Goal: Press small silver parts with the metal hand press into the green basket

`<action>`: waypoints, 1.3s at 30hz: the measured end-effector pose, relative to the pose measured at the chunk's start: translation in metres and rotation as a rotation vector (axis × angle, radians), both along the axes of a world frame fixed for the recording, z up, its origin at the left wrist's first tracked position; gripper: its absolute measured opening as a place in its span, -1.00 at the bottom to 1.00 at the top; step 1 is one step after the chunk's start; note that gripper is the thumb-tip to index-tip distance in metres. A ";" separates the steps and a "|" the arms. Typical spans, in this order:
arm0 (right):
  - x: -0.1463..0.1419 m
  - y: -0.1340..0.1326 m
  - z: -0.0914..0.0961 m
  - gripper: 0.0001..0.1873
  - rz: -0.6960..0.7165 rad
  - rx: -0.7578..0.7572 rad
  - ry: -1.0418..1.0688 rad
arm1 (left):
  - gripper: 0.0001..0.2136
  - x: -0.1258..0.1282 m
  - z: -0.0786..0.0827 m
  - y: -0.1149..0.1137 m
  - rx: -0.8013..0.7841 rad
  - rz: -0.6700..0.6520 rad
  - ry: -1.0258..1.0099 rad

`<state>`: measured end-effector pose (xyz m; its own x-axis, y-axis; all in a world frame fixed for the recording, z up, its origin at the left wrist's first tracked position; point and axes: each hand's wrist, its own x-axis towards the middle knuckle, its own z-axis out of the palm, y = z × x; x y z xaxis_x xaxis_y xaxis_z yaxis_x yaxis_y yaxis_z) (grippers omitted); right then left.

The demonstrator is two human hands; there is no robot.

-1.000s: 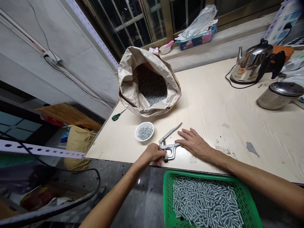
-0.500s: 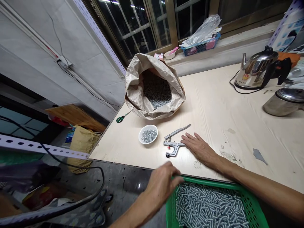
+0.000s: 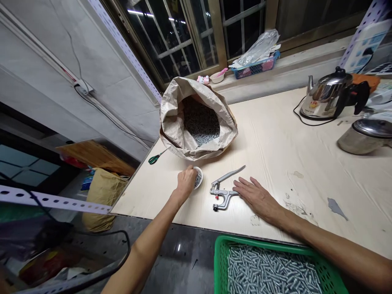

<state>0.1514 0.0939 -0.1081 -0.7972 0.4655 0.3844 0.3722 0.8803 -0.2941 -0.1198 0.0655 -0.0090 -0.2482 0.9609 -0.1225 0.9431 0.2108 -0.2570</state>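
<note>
My left hand (image 3: 186,181) is over the left side of a small white bowl (image 3: 201,179), its fingers curled together at the rim. The fingertips are hidden, so I cannot tell what they hold. Small silvery screws (image 3: 197,180) show in the uncovered part of the bowl. My right hand (image 3: 252,195) lies flat on the table with its fingers stretched out. Its fingertips touch or nearly touch the lower arm of grey snap-fastener pliers (image 3: 225,196), which lie with their handles apart. Below the table edge, a green basket (image 3: 218,261) is full of larger silvery screws (image 3: 272,271).
Behind the bowl stands an open woven sack (image 3: 171,110) of small metal pieces. Green-handled scissors (image 3: 154,159) lie near the table's left edge. A steel kettle (image 3: 326,96) and a lidded metal pot (image 3: 361,139) stand at the right. A blue basket (image 3: 255,67) rests on the windowsill.
My left hand has moved forward and left, from beside the green basket to the white bowl. My right hand has stayed by the pliers. The whole view has shifted slightly.
</note>
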 end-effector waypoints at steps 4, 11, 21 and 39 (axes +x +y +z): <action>-0.001 0.001 -0.001 -0.60 -0.003 0.013 0.027 | -0.70 -0.003 -0.001 0.004 -0.029 -0.063 0.012; -0.001 0.001 0.014 -0.72 -0.021 0.023 0.089 | -0.81 0.006 0.017 0.002 0.295 0.086 -0.268; -0.003 0.000 0.027 -0.76 -0.086 0.055 -0.010 | -0.78 0.069 0.000 -0.069 -0.185 -0.197 -0.135; -0.002 -0.004 0.026 -0.74 -0.029 0.450 0.064 | -0.67 0.075 -0.030 -0.081 0.425 0.414 -1.283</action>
<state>0.1489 0.0904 -0.0823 -0.7543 0.2627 0.6016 0.3921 0.9153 0.0920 -0.0447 -0.0153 -0.0390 -0.4561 0.8674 -0.1992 0.3215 0.3693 0.8719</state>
